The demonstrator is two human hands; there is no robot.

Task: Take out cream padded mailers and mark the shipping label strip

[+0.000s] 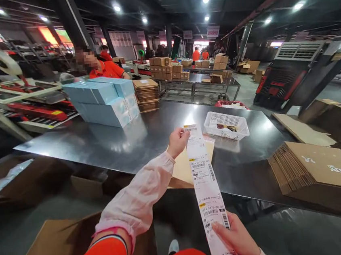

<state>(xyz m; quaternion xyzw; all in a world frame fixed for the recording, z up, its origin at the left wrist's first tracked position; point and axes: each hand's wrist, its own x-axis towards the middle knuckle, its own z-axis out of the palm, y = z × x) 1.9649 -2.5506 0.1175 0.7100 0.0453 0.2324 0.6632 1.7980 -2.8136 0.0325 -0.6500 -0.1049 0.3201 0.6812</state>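
Observation:
A long strip of printed shipping labels hangs in front of me, stretched between both hands. My left hand pinches its upper left edge, above the metal table. Lower down, close to my body, my right hand grips the strip's lower part with the thumb on the printed face. Barcodes and text lines show on the labels. Behind the strip, a flat tan cardboard sheet or envelope pile lies at the table's front edge, partly covered by the labels and my left hand.
On the metal table stand light-blue boxes, stacked flat cartons and a white plastic basket with small items inside. Folded brown cartons lie at the right. An open carton is below left. A co-worker is beyond the blue boxes.

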